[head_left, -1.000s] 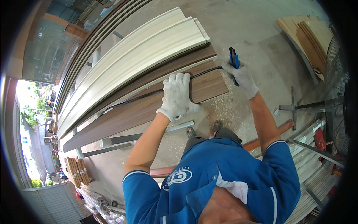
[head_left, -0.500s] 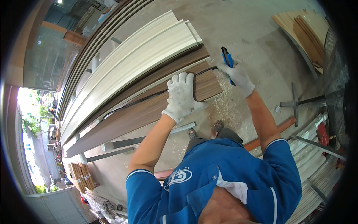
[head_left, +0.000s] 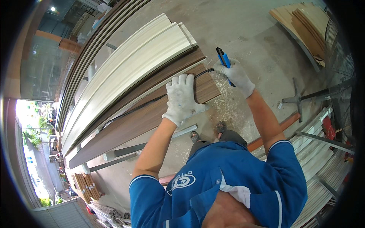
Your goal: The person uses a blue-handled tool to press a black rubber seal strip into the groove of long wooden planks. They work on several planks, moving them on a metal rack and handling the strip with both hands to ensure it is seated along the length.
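Observation:
My left hand (head_left: pixel 182 98), in a white work glove, lies flat with fingers stretched out on a long brown wood-grain board (head_left: pixel 140 121), near its right end. A thin black strip (head_left: pixel 141 105) runs along the board, passes beneath this hand and reaches my right hand (head_left: pixel 239 78). Gloved too, my right hand is closed around a blue utility knife (head_left: pixel 225 60) with a black tip, held just past the board's end. The strip's end meets the fingertips of the right hand; whether they pinch it is hard to see.
Behind the board lie another brown board (head_left: pixel 182 60) and a stack of cream panels (head_left: pixel 129 64). Dark metal bars (head_left: pixel 129 149) stick out under the board. Pale shavings (head_left: pixel 232 110) litter the floor. At right stand a metal stand (head_left: pixel 298 99), long white strips (head_left: pixel 319 167) and bent tan sheets (head_left: pixel 300 26).
The whole picture has slid slightly left. Both hands, the knife and the black strip keep nearly the same place against the board.

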A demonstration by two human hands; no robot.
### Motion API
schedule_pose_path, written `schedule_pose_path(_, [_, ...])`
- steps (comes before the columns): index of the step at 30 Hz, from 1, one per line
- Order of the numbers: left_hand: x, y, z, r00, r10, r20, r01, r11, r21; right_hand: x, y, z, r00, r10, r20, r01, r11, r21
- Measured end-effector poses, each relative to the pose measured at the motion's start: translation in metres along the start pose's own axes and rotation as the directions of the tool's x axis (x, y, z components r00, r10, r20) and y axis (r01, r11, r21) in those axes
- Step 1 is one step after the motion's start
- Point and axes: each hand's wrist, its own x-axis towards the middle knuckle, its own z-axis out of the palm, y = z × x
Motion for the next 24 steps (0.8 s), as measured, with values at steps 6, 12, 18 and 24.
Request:
schedule_pose_path(6, [0.021,0.014,0.017,0.99,0.084,-0.109,-0.092,0.994,-0.065,0.005,0.0,-0.003,0.995,0.084,0.046,-0.088,0.992,0.086])
schedule_pose_path(12, [0.035,0.007,0.015,0.991,0.129,0.025,-0.127,0.989,-0.076,0.001,0.001,-0.012,0.975,0.17,0.146,-0.187,0.976,0.112])
schedule_pose_path(18, [0.026,0.012,0.018,0.995,0.08,-0.067,-0.084,0.994,-0.071,-0.002,0.002,-0.012,0.989,0.127,0.078,-0.138,0.978,0.153])
schedule_pose_path(24, [0.013,0.024,0.01,0.995,0.075,-0.063,-0.081,0.992,-0.101,-0.003,0.011,-0.013,0.985,0.155,0.071,-0.165,0.974,0.158])
